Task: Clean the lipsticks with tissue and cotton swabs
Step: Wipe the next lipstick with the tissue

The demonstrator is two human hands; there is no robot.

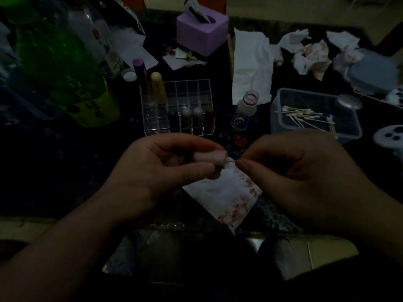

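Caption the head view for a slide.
Left hand holds a pale pink lipstick tube while right hand presses a thin cotton swab at its open end.

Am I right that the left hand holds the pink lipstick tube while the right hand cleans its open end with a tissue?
Not quite: in the head view the left hand holds the pink lipstick tube, but the right hand cleans its open end with a cotton swab, not a tissue.
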